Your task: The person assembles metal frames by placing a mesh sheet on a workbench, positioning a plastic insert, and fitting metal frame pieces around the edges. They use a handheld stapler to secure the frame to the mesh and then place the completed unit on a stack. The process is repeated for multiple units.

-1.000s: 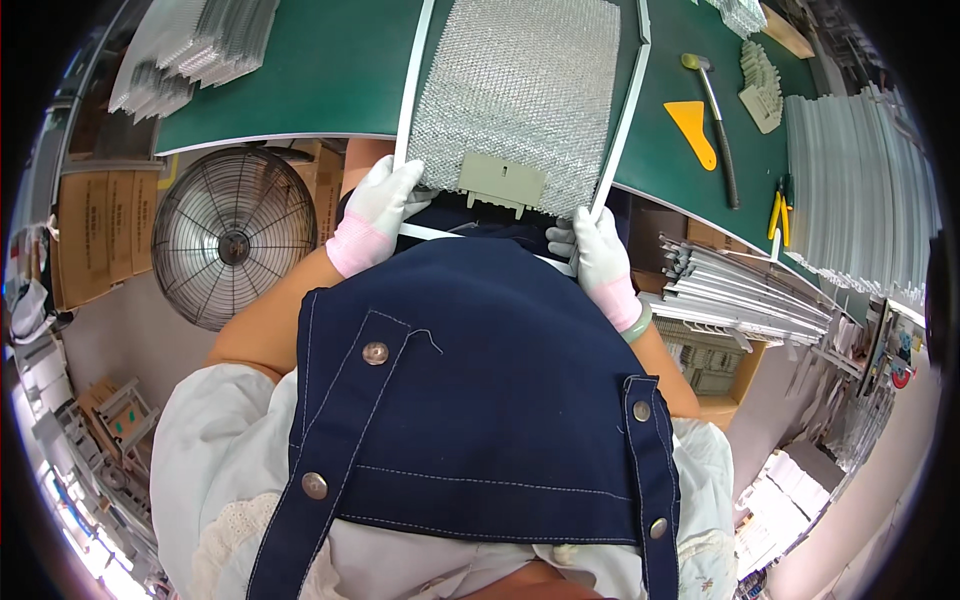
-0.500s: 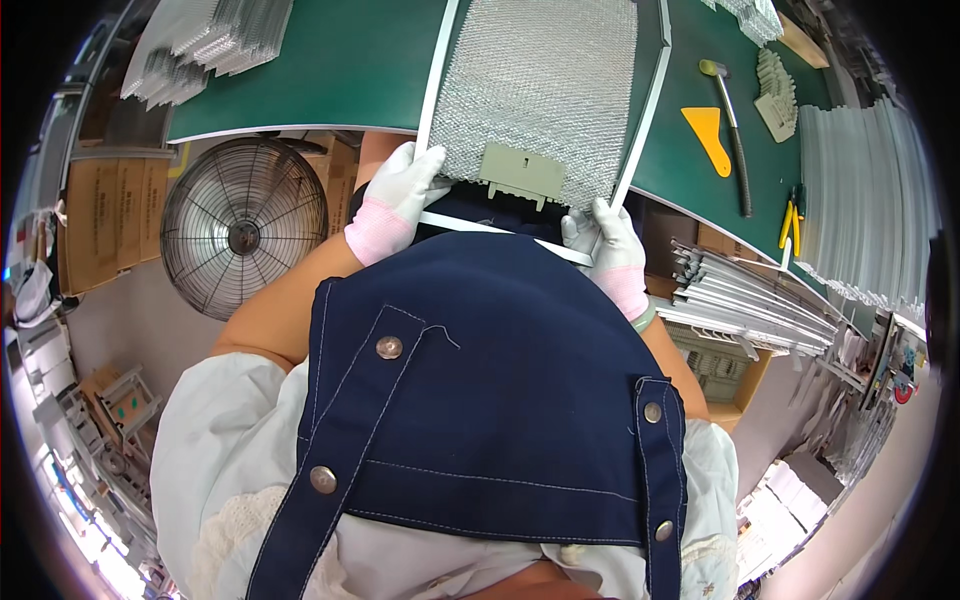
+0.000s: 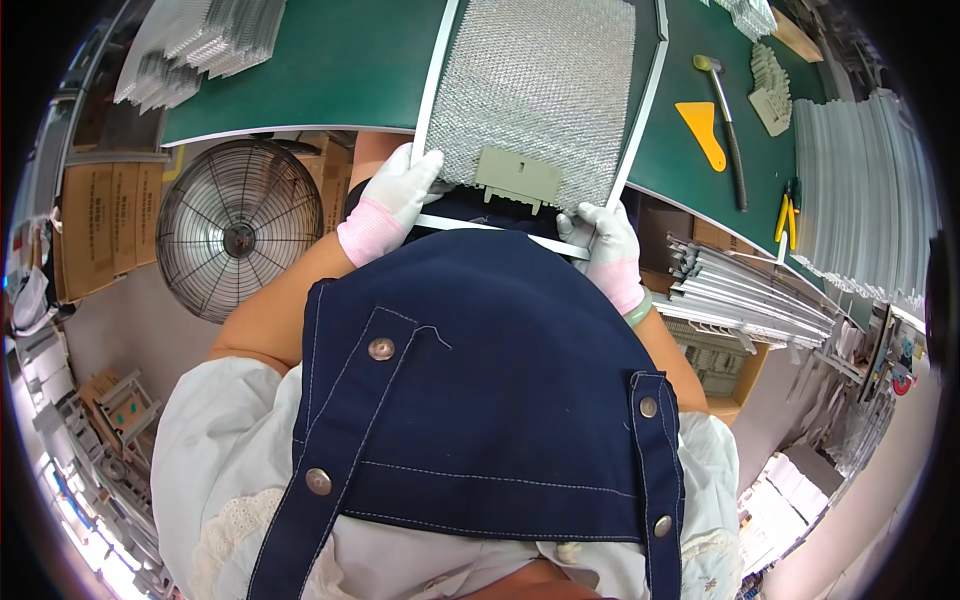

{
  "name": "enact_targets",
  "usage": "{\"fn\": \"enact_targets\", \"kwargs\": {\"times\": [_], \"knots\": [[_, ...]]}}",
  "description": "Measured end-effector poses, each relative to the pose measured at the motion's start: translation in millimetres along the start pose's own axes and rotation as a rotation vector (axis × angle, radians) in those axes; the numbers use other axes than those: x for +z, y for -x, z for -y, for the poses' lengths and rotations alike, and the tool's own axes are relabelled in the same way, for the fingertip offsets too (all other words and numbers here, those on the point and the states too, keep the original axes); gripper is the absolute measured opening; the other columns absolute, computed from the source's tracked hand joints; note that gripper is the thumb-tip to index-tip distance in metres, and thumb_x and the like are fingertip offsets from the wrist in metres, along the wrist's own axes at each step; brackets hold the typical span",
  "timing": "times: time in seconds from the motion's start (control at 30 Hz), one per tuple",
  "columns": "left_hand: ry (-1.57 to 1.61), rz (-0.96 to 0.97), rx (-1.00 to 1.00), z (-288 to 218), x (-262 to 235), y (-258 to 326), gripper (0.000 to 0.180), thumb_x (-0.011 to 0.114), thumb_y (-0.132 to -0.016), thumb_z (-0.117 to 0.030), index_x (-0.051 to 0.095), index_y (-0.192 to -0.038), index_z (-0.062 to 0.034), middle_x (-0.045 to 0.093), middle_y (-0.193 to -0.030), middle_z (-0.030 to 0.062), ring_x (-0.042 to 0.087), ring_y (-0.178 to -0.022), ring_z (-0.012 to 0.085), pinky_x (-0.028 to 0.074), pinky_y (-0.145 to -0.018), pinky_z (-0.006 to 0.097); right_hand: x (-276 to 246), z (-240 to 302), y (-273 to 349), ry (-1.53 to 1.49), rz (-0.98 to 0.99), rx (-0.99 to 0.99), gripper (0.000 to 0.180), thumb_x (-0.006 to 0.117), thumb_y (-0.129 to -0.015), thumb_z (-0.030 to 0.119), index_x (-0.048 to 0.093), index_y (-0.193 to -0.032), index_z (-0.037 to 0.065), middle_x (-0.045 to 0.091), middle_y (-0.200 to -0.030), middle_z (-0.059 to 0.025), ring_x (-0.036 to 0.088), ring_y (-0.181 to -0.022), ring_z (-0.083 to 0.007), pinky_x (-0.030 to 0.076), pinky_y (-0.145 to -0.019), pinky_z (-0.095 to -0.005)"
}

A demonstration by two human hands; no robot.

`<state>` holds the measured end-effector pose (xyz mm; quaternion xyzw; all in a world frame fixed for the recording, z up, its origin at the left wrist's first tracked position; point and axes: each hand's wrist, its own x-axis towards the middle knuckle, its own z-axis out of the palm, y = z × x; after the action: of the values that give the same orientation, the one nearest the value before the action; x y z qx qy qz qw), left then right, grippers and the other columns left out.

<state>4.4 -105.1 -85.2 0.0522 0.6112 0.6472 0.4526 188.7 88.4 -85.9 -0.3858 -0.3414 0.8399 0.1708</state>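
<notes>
A silvery metal mesh panel (image 3: 540,90) lies between the side rails of a thin white metal frame (image 3: 433,85), which reaches from the green table over my lap. A grey-green plastic piece (image 3: 518,176) with small prongs sits at the mesh's near edge. My left hand (image 3: 392,192), in a white glove with a pink cuff, is closed around the left rail near its lower corner. On the other side, my right hand (image 3: 608,238), gloved alike, grips the right rail near its corner, with thumb and fingertips by the mesh's lower right corner. Some fingers are hidden behind the frame.
On the green table (image 3: 340,75) lie a yellow scraper (image 3: 700,133), a hammer (image 3: 728,130), yellow-handled pliers (image 3: 787,217) and grey-green plastic pieces (image 3: 771,95). Stacked mesh panels (image 3: 225,35) stand far left, metal strips (image 3: 860,195) right. A floor fan (image 3: 240,235) is left.
My right thumb and fingers have shifted inward toward the mesh's lower right corner. My left hand keeps its hold. The whole view has shifted slightly.
</notes>
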Motion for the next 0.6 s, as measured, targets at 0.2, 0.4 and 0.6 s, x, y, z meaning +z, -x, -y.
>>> {"fn": "enact_targets", "kwargs": {"times": [0.2, 0.4, 0.6], "knots": [[0.184, 0.160, 0.052, -0.2, -0.8, -2.3, 0.041, 0.047, -0.104, -0.020, 0.040, -0.136, 0.0051, 0.055, -0.132, 0.0158, 0.057, -0.122, 0.0265, 0.041, -0.111, 0.046, 10.4, 1.7, 2.0, 0.033, -0.037, -0.083, 0.025, 0.059, -0.094, 0.009, 0.051, -0.117, 0.004, 0.060, -0.106, -0.0066, 0.060, -0.095, -0.0176, 0.053, -0.087, -0.0379], [0.344, -0.049, 0.054, 8.3, 8.0, -3.0, 0.039, 0.047, -0.101, -0.011, 0.042, -0.135, 0.0060, 0.056, -0.131, 0.0166, 0.059, -0.119, 0.0273, 0.043, -0.109, 0.046, -2.2, -1.3, -10.1, 0.041, -0.034, -0.074, 0.025, 0.063, -0.095, 0.014, 0.054, -0.116, 0.003, 0.063, -0.106, -0.0074, 0.063, -0.098, -0.0197, 0.051, -0.089, -0.0398], [0.266, -0.015, 0.027, 3.8, 2.1, -10.0, 0.036, 0.051, -0.098, -0.012, 0.048, -0.131, 0.0013, 0.059, -0.124, 0.0148, 0.061, -0.112, 0.0235, 0.048, -0.101, 0.040, 6.6, 7.2, -13.5, 0.101, -0.051, -0.044, 0.022, 0.061, -0.095, 0.016, 0.057, -0.116, 0.008, 0.062, -0.109, -0.0058, 0.061, -0.101, -0.0207, 0.051, -0.092, -0.0428]]}}
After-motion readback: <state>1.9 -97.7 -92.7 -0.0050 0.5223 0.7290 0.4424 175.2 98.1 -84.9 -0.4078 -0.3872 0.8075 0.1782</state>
